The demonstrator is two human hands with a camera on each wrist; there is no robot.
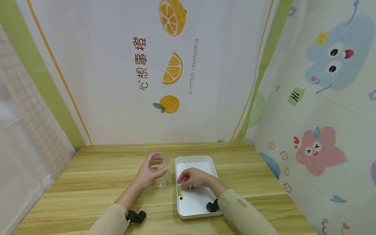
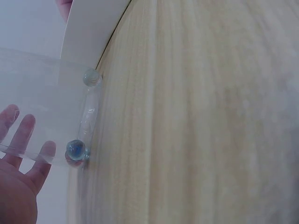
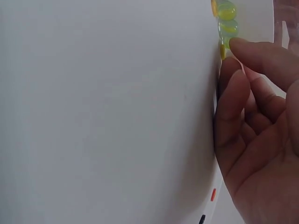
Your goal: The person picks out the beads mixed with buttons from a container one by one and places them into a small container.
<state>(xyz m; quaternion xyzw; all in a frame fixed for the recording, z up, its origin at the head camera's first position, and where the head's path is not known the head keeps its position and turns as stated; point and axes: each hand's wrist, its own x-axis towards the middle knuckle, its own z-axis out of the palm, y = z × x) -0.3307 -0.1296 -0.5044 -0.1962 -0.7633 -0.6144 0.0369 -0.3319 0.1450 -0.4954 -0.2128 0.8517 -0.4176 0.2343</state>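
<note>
Gripping a clear jar (image 1: pixel 160 181), left fingers (image 2: pixel 41 173) curl; right fingers (image 3: pixel 236 91) touch glassy yellow-green marbles (image 3: pixel 227 10), pinch unclear.

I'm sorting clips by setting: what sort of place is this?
Probably a small curtained-off workspace, perhaps set up for recording: a wood-grain table, an orange-printed hanging behind it, and a cartoon-printed hanging on the right.
</note>
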